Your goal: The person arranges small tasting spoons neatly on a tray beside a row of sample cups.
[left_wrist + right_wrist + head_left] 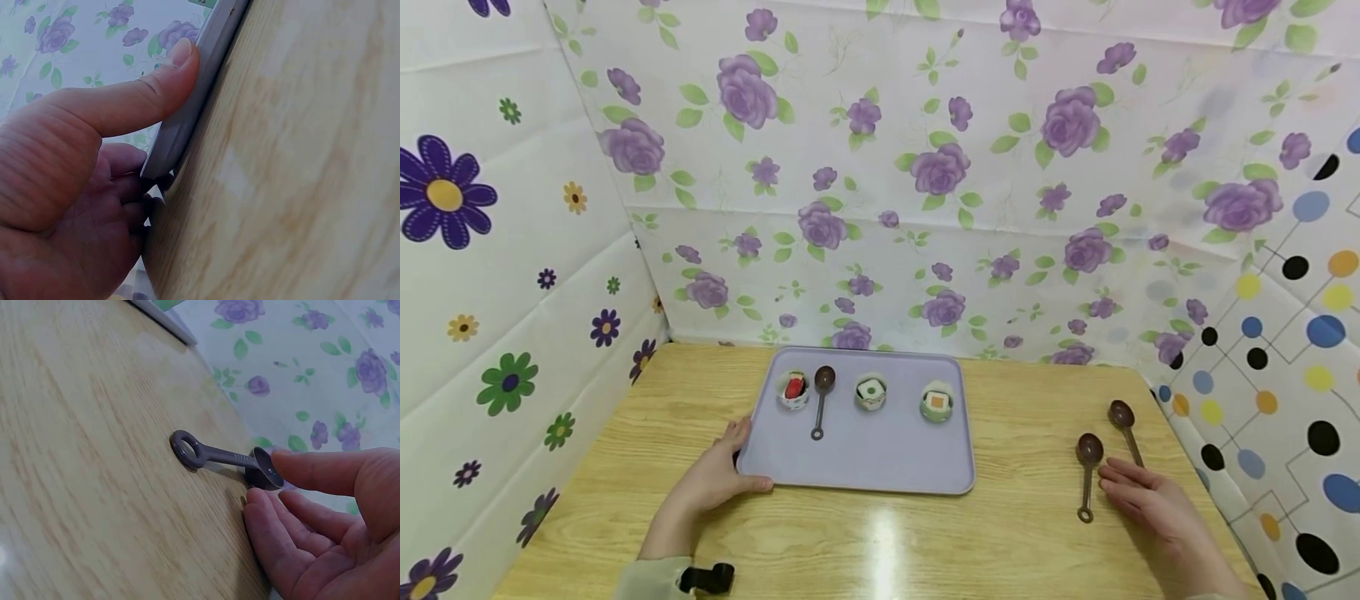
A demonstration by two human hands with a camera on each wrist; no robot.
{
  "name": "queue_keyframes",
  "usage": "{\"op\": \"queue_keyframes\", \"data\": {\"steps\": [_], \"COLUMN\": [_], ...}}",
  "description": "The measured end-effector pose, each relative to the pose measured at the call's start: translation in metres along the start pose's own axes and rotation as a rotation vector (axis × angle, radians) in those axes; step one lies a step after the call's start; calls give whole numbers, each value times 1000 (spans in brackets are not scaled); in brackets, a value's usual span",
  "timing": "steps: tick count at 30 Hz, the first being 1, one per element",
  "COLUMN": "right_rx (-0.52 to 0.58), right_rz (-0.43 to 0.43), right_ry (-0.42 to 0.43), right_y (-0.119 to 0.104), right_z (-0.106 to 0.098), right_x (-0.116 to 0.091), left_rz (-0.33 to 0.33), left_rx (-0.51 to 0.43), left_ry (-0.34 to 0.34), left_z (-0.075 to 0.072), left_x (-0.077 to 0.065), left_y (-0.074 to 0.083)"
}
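A lilac tray [872, 462] lies on the table. At its front left corner, my left hand [711, 475] grips the edge, thumb along the front and fingers round the left side. On the tray stand a small cup with a red piece [794, 388], a cup with a white piece [871, 391] bearing a green dot, and a green cup [937, 408] with an orange-centred white piece. A brown measuring spoon [821, 404] lies between the first two. My right hand [1157, 504], fingers relaxed, hovers beside a brown measuring spoon [1087, 467]; another measuring spoon [1124, 421] is partly hidden behind its fingers.
The wooden table [1022, 542] ends at a floral cloth [880, 250] at the back. A flower-patterned cloth [535, 292] stands along the left and a dotted cloth [1292, 400] along the right.
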State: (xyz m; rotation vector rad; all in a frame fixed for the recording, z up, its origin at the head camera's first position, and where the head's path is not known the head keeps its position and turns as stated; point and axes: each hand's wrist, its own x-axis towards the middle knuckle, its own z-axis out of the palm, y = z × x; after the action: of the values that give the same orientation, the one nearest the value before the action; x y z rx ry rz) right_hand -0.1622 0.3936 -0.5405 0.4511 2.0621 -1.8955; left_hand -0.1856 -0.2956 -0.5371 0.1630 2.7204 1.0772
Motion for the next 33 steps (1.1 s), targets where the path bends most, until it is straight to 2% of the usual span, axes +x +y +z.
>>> {"op": "queue_keyframes", "data": {"steps": [8,15,25,33], "right_rx": [-86,-312,-328,-465], "right_rz": [-30,-64,-56,-82], "right_ry": [38,107,157,212], "right_y": [2,-3,-6,-4], "right_z": [14,24,33,39], "right_x": [-4,-6,-4,1], "left_rz": [-2,-4,0,-6], "left_rx": [5,-12,-11,-5], "left_ry": [-2,-7,-6,-7], "left_z": [2,1,-1,0], "left_x": [-2,-1,-1,-2], "left_y": [2,3,3,3]}}
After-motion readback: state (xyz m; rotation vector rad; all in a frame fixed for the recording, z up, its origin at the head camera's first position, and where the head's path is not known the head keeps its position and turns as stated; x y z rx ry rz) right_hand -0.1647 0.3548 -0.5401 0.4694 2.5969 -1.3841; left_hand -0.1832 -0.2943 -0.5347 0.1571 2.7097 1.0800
